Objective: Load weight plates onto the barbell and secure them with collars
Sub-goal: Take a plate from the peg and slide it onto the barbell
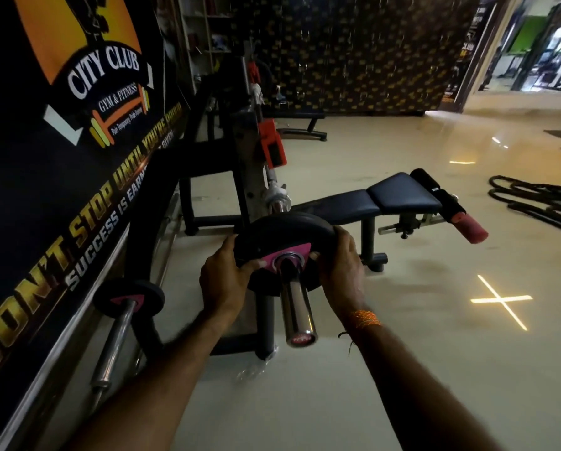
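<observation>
The weight plate sits on the barbell sleeve, with the sleeve passing through the plate's centre bore. The plate is black with a pink hub insert around the bore. Its lower edge is hidden behind the sleeve and both hands. The chrome sleeve projects toward the camera and ends in a pink-marked end cap. The inner part of the barbell, beyond the plate, is not visible; the plate blocks it.

The left hand grips the plate's left rim, fingers wrapped over the edge, thumb on the face near the hub. The right hand grips the right rim, fingers curled over the top edge, thumb against the hub. An orange thread band circles the right wrist.

No collar is seen on the sleeve in front of the plate.

To the left, a mirrored wall panel carries printed gym lettering and reflects a plate and sleeve; the panel's upper part is cut off by the frame. Behind the plate stands a rack upright with an orange fitting; its details are blurred. A black padded bench lies on the glossy floor to the right of the rack. Black battle ropes lie at the right edge, partly cut off. The background shelving is too dark to identify.
</observation>
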Motion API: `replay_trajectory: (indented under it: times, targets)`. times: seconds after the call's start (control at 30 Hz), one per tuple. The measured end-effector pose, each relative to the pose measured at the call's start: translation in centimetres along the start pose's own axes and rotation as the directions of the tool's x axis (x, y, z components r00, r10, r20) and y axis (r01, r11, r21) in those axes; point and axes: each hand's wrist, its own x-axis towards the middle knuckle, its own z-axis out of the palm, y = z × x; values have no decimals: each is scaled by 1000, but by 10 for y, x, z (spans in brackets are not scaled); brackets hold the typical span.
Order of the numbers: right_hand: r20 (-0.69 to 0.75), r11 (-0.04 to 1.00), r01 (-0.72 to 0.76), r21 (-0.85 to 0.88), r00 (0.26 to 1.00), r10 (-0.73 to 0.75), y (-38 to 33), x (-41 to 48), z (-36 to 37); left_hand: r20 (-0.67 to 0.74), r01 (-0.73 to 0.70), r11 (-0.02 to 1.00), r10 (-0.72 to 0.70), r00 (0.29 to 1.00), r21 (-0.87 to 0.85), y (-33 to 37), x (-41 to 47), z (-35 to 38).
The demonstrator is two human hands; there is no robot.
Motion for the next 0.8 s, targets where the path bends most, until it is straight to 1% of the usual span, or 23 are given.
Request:
replay_trajectory:
  times: [0.13, 0.43, 0.8]
  targets:
    - [46, 1000, 2, 27, 999, -4, 7, 44, 18, -26, 28, 997, -27, 999, 65, -5, 40, 21]
    - [95, 997, -26, 76, 995, 19, 28, 123, 60, -71, 59, 990, -51, 996, 124, -18, 115, 57]
    - [98, 998, -25, 54, 995, 20, 38, 150, 77, -83, 87, 984, -74, 994, 155, -29, 150, 75]
